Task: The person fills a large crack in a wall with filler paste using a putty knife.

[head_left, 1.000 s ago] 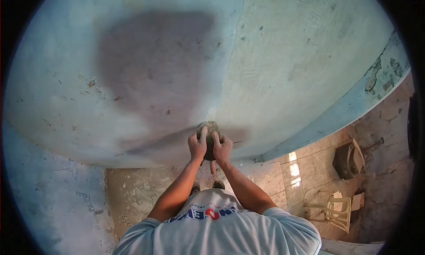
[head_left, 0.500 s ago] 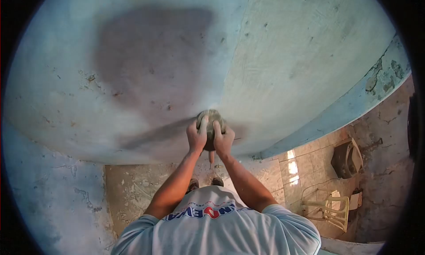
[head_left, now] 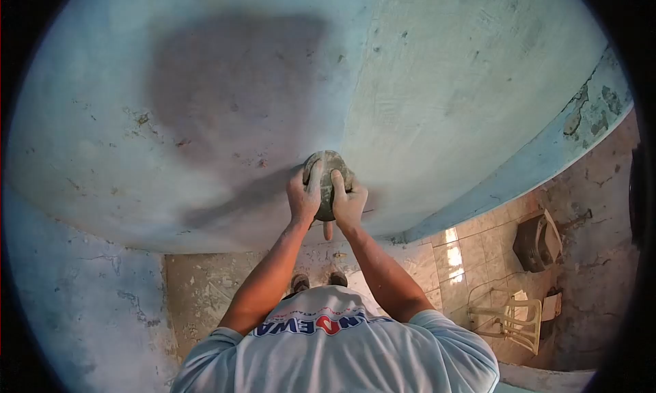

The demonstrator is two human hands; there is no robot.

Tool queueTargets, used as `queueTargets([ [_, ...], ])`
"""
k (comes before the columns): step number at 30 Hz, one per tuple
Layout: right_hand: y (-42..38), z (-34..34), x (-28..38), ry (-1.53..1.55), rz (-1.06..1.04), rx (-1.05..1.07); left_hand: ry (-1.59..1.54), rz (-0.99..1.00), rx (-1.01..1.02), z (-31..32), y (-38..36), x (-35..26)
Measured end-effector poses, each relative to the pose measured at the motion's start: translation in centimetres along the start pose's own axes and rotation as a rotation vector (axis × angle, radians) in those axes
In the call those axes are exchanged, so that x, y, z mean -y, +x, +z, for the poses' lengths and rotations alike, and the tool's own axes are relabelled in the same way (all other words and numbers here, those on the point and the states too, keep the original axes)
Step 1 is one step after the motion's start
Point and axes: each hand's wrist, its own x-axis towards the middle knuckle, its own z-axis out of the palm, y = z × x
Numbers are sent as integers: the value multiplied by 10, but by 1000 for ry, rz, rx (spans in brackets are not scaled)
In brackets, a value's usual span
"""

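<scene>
Fingers (head_left: 316, 176) around the dark disc (head_left: 327, 191), now higher up the wall (head_left: 424, 120)

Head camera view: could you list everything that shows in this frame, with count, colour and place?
Front wall: one, blue and pale green, ahead
Shadow: one large, dark, on front wall
Left wall: one, blue, lower left
Right wall: one, brownish, far right
Floor: one, tan, below front wall
Box-like object: one, dark, right
Chair: one, cream, lower right
Round block: one, dark grey-green, between the hands
Brown stub: one, below block, unclear
Shirt: one, light grey-blue, lettered, bottom
Shoes: two, dark, below block
Left hand, right hand: bare, dusty, gripping block
</scene>
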Motion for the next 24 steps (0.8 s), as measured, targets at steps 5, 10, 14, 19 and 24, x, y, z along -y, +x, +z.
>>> queueTargets([
  [5,-27,-22,-41,-168,-37,-21,44,56,-77,9,-38,44],
  [10,-8,-15,-30,-81,1,-15,43,114,-38,10,-12,24],
  [14,-3,-9,-14,-41,-8,16,-122,67,-51,9,-14,-2],
  [19,-35,-21,-58,-83,66,-4,61,18,-49,6,-38,60],
  [24,2,-4,-14,24,20,38,-42,78,-22,4,-9,2],
])
